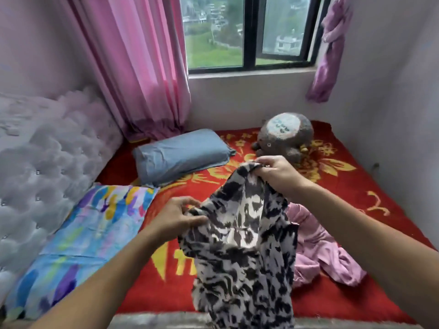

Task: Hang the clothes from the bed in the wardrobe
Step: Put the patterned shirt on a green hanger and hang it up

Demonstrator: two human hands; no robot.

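A black-and-white patterned garment (242, 252) hangs in the air above the bed (356, 186), which has a red cover with yellow flowers. My right hand (275, 173) grips its top edge, raised higher. My left hand (177, 216) pinches its left edge lower down. A crumpled pink garment (323, 252) lies on the bed just behind and to the right of the held one, partly hidden by it. No wardrobe is in view.
A blue pillow (180, 155) and a colourful pillow (83, 245) lie at the left by the grey tufted headboard (47, 167). A grey plush toy (285, 136) sits under the window (249, 32). Pink curtains (142, 67) hang at the left.
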